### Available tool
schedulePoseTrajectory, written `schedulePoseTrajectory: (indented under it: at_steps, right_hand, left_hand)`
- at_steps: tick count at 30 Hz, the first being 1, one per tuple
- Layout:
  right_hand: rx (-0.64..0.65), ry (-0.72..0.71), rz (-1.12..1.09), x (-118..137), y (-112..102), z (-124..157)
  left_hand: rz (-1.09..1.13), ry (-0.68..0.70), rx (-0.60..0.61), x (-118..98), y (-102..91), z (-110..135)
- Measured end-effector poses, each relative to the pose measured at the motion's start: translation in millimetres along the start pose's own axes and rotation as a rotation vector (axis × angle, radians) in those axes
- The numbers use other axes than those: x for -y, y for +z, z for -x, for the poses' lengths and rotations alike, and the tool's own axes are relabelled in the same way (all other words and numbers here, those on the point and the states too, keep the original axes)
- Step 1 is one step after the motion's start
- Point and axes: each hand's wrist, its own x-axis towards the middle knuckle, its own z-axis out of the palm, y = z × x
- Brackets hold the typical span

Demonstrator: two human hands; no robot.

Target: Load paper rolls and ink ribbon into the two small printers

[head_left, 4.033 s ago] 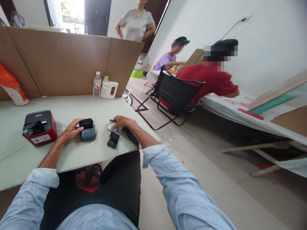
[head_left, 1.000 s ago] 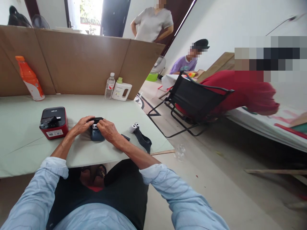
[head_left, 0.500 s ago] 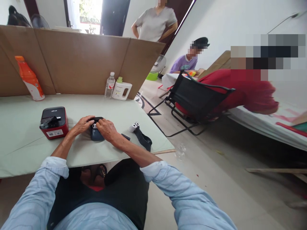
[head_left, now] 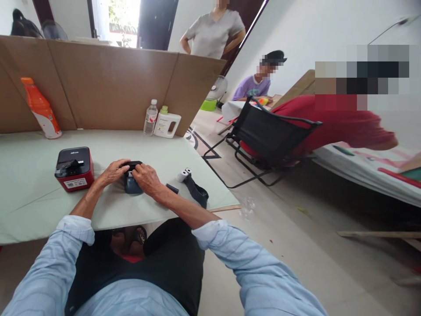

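Tabletop point(head_left: 112, 138): both hands point(head_left: 113, 172) point(head_left: 148, 177) touch a blue device point(head_left: 132, 188) (label point(head_left: 75, 183) on red box point(head_left: 88, 174) illegible)

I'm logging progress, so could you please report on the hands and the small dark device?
Left hand at raised black lid, right hand at dark device. Device open on table. Right hand partly hides its inside.

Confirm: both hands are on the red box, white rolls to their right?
No: the left hand and right hand are on the blue device, not the red box, as the head view shows. The white rolls do lie to their right.
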Motion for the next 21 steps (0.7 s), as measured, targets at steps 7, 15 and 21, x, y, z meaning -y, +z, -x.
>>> schedulePoseTrajectory:
  at_steps: [7, 15, 21]
  right_hand:
    - [0.031, -0.047, 0.013, -2, 4, 2]
    - [-0.102, -0.015, -0.033, -5, 28, 14]
    - [-0.125, 0.031, -0.049, 1, 34, 14]
  left_hand:
    - [-0.007, -0.011, 0.005, 1, 0.5, 0]
    - [-0.005, 0.017, 0.016, 5, 1.1, 3]
    - [-0.014, 0.020, 0.018, 4, -0.5, 4]
